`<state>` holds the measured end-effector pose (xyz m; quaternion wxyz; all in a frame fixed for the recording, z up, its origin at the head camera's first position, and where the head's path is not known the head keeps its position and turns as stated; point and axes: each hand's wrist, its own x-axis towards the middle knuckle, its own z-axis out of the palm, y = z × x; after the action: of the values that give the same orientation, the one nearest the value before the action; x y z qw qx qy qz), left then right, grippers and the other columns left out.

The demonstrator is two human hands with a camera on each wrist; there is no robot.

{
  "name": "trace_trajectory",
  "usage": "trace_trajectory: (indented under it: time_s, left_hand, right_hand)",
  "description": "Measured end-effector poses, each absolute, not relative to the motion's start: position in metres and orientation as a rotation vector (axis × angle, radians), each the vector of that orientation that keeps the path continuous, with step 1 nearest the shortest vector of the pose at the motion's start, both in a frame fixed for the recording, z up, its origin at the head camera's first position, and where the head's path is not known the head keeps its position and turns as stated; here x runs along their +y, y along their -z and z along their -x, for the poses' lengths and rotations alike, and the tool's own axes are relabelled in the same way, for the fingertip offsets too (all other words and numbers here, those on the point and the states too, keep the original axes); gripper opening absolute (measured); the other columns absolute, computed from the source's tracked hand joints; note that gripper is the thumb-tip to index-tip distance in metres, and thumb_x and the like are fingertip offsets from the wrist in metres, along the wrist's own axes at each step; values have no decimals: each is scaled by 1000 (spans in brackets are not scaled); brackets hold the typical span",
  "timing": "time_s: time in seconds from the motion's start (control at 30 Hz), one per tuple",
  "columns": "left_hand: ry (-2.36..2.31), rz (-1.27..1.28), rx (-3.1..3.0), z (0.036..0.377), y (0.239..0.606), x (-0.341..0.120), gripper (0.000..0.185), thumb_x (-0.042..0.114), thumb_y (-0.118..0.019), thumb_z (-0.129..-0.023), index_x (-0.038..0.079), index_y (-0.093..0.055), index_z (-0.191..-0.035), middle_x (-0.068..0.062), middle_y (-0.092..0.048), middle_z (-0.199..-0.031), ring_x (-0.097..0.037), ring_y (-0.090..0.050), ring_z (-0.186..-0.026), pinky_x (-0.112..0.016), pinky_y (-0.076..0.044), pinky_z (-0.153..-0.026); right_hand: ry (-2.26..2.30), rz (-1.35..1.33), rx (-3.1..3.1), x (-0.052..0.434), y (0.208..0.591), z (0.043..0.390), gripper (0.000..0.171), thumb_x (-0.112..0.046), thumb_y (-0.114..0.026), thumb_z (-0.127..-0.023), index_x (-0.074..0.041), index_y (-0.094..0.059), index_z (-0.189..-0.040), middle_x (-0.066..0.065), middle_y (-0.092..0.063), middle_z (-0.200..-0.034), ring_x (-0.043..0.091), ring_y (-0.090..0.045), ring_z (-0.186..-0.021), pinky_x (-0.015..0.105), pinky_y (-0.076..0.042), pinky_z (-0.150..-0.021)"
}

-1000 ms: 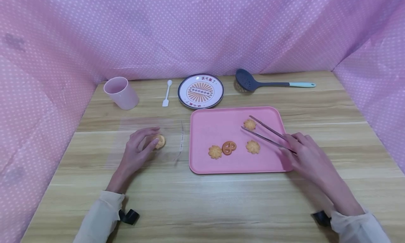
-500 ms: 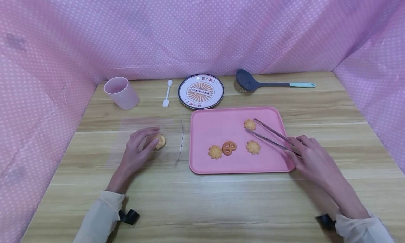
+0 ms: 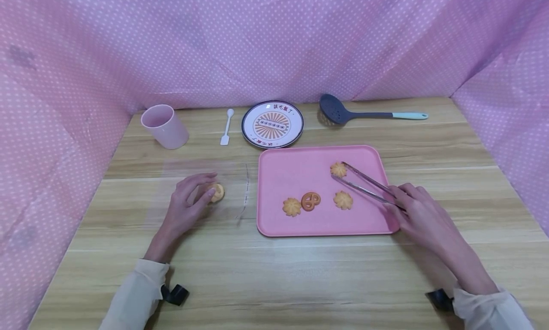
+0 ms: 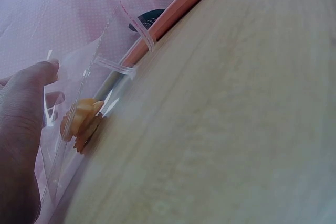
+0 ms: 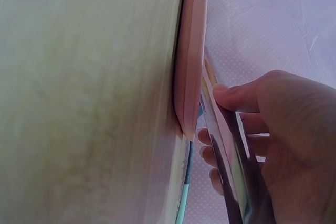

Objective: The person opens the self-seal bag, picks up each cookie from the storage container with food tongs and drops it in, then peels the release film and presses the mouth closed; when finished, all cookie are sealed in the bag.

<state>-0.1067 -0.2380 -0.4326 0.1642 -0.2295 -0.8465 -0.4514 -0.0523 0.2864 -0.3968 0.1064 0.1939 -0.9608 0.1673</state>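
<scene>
My left hand point(image 3: 186, 203) lies on a clear plastic bag point(image 3: 231, 187) left of the pink tray point(image 3: 300, 227). Its thumb and fingers curl round the bag beside a flower cookie point(image 3: 216, 192) inside it. The left wrist view shows that cookie point(image 4: 81, 124) under the raised film of the bag point(image 4: 105, 61). My right hand point(image 3: 422, 215) grips metal tongs point(image 3: 369, 184). Their open tips flank a flower cookie point(image 3: 338, 169) at the tray's far right. Two more flower cookies point(image 3: 291, 206) point(image 3: 343, 200) and a pretzel cookie point(image 3: 310, 201) lie on the tray.
Along the back of the wooden table stand a pink cup point(image 3: 165, 126), a small white spoon point(image 3: 226, 126), a patterned plate point(image 3: 272, 124) and a dark slotted ladle point(image 3: 343, 111). Pink dotted cloth walls in the table on three sides.
My right hand has shifted slightly right and toward me. The tongs' tips have drawn closer together round the far cookie. My left hand has not moved.
</scene>
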Motion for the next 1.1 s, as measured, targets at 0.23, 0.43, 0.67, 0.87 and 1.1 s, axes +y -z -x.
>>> trace_trajectory:
  time_s: [0.23, 0.43, 0.67, 0.87, 1.1]
  left_hand:
    - [1291, 670, -2389, 107, 432, -237, 31, -13, -74, -86, 3, -73, -113, -12, -70, -128, -31, -58, -125, -34, -30, -110]
    - [1298, 662, -2391, 107, 432, -237, 32, -14, -75, -86, 3, -73, -112, -13, -70, -129, -32, -57, -125, -35, -30, -111]
    - [1295, 647, -2412, 105, 431, -237, 29, -12, -73, -88, 4, -73, -113, -10, -70, -130, -30, -57, -126, -34, -29, -111]
    - [1296, 650, -2417, 105, 429, -237, 28, -11, -72, -90, 3, -73, -114, -10, -70, -131, -30, -57, -127, -34, -29, -111]
    - [1304, 659, -2404, 105, 430, -237, 28, -12, -72, -89, 2, -73, -114, -11, -70, -130, -31, -57, -126, -34, -29, -111]
  right_hand:
    - [-483, -566, -2843, 287, 397, 53, 39, -3, -77, -85, 9, -67, -121, 20, -63, -103, 37, -56, -87, 53, -49, -70]
    - [-477, -565, -2849, 286, 397, 53, 39, -3, -78, -85, 9, -67, -121, 20, -63, -104, 37, -57, -89, 55, -50, -69]
    - [-472, -575, -2837, 285, 396, 53, 40, -2, -79, -85, 8, -67, -121, 18, -63, -104, 34, -56, -88, 52, -49, -70]
    - [-472, -589, -2812, 283, 395, 54, 39, -1, -80, -84, 7, -68, -121, 17, -64, -103, 32, -56, -86, 49, -49, -67]
    - [-465, -579, -2847, 281, 395, 55, 41, -2, -80, -84, 9, -68, -121, 20, -64, -104, 34, -57, -87, 52, -51, -68]
